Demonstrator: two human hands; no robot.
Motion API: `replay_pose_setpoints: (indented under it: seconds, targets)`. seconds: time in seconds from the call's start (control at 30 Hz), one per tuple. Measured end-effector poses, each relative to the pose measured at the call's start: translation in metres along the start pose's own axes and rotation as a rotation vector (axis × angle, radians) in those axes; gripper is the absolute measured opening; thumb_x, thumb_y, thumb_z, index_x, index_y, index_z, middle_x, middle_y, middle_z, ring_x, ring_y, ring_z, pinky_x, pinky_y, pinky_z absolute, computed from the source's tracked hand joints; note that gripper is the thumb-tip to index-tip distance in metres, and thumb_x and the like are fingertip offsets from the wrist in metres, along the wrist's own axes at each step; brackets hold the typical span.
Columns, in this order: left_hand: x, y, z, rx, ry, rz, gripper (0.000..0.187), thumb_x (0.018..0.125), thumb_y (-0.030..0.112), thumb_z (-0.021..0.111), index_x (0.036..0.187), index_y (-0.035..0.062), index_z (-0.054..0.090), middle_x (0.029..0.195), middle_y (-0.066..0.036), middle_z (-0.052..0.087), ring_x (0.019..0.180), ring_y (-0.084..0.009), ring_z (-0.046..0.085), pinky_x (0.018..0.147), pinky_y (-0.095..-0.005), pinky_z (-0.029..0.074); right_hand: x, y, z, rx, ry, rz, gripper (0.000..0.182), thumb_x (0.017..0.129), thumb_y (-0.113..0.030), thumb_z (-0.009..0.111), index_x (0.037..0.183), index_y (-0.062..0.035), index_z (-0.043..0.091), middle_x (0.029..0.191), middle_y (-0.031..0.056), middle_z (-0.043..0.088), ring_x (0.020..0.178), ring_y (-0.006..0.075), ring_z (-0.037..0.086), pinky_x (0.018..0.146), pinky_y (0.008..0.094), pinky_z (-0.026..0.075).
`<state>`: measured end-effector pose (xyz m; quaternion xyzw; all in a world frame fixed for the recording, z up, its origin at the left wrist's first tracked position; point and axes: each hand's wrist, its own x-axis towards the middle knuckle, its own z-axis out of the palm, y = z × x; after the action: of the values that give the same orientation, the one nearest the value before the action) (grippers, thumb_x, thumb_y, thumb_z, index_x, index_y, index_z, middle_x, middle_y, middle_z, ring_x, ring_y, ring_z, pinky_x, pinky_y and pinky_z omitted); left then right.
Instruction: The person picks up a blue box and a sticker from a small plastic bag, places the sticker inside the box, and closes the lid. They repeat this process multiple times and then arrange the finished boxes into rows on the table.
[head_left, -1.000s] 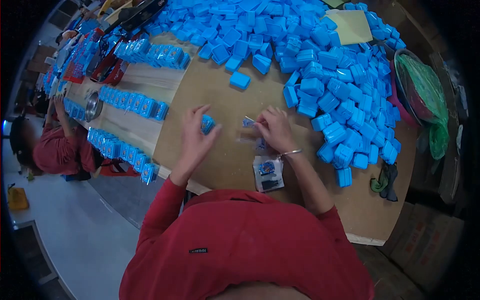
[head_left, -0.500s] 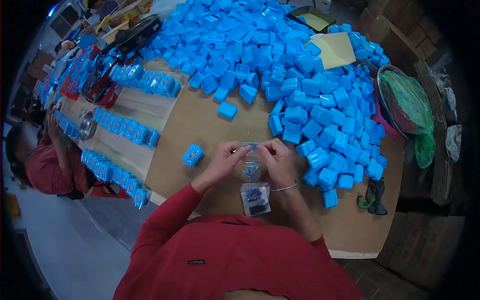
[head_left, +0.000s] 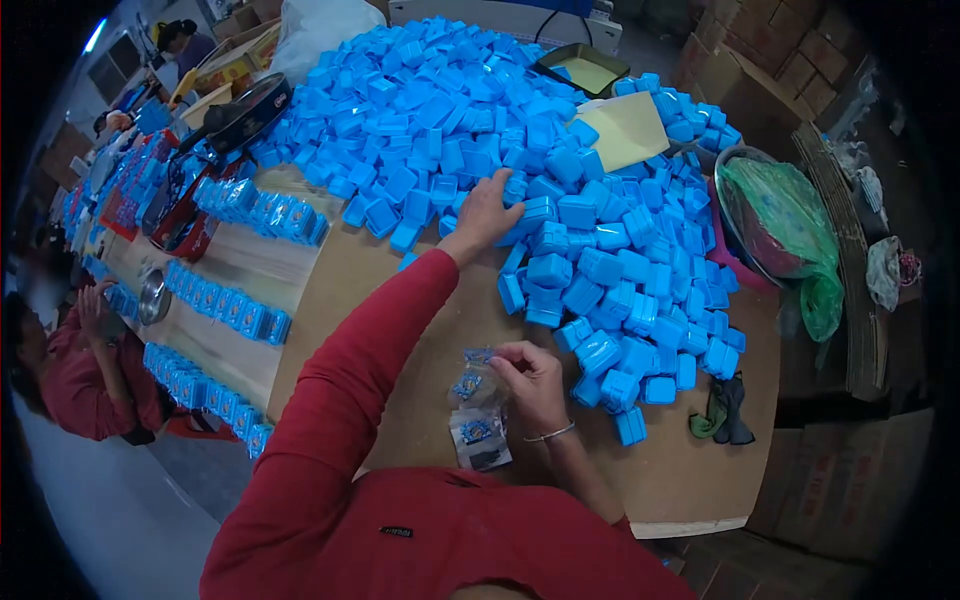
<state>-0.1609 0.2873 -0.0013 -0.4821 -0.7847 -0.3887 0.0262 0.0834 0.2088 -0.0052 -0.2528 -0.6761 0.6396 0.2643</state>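
Note:
My left hand (head_left: pixel 484 212) reaches to the near edge of a big heap of blue plastic boxes (head_left: pixel 420 110), fingers spread and touching the boxes. Whether it grips one cannot be made out. Near the table's middle, my right hand (head_left: pixel 532 380) pinches the top of a small clear bag (head_left: pixel 475 362) with a blue print. Below it, on the brown board, lies another clear packet (head_left: pixel 482 432) with blue and black contents.
Rows of wrapped blue boxes (head_left: pixel 228 305) stand on the left. A co-worker in red (head_left: pixel 85 375) sits beyond them. A yellow sheet (head_left: pixel 625 130) lies on the heap; a green bag in a basin (head_left: pixel 785 210) and dark cloth (head_left: pixel 725 412) are right.
My left hand has let go of the clear bag and moved forward to the heap. My right hand still holds the bag, now lower. The whole view has shifted.

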Motion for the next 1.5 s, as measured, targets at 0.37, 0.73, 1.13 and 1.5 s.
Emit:
replay_pose_setpoints:
  seconds: [0.37, 0.73, 1.13, 1.5]
  targets:
    - [-0.208, -0.01, -0.086, -0.292, -0.126, -0.26, 0.046, 0.071, 0.006, 0.06, 0.114, 0.0069, 0.043, 0.099, -0.016, 0.053, 0.089, -0.029, 0.056, 0.078, -0.0354, 0.045, 0.011, -0.003, 0.0, 0.108, 0.036, 0.037, 0.012, 0.078, -0.008, 0.07, 0.08, -0.0034, 0.058, 0.072, -0.0017, 0.059, 0.064, 0.003, 0.052, 0.056, 0.0176, 0.042]
    - [-0.214, 0.038, -0.124, -0.98, -0.11, -0.522, 0.005, 0.084, 0.005, 0.062, 0.088, 0.0013, 0.061, 0.08, -0.002, 0.063, 0.074, -0.0059, 0.057, 0.07, -0.0211, 0.046, -0.002, -0.015, 0.021, 0.167, -0.055, 0.005, 0.015, 0.079, -0.007, 0.07, 0.083, -0.0034, 0.056, 0.073, -0.0022, 0.058, 0.066, 0.0026, 0.052, 0.058, 0.0167, 0.041]
    - [-0.212, 0.013, -0.102, -0.221, 0.164, -0.263, 0.029, 0.085, 0.022, 0.06, 0.103, -0.0005, 0.057, 0.102, -0.013, 0.058, 0.095, -0.0226, 0.054, 0.081, -0.0332, 0.042, 0.005, -0.005, 0.026, -0.084, -0.069, -0.073, 0.014, 0.078, -0.01, 0.067, 0.09, -0.0017, 0.065, 0.082, 0.0057, 0.065, 0.074, 0.0155, 0.06, 0.065, 0.0288, 0.046]
    - [-0.218, 0.004, -0.101, -0.925, -0.137, -0.678, 0.035, 0.078, 0.015, 0.069, 0.104, 0.0036, 0.05, 0.093, -0.004, 0.054, 0.084, -0.0097, 0.052, 0.071, -0.0225, 0.044, 0.016, 0.024, 0.022, -0.113, -0.136, -0.094, 0.019, 0.078, -0.012, 0.066, 0.094, -0.0027, 0.065, 0.088, 0.0076, 0.065, 0.079, 0.0181, 0.061, 0.069, 0.0293, 0.046]
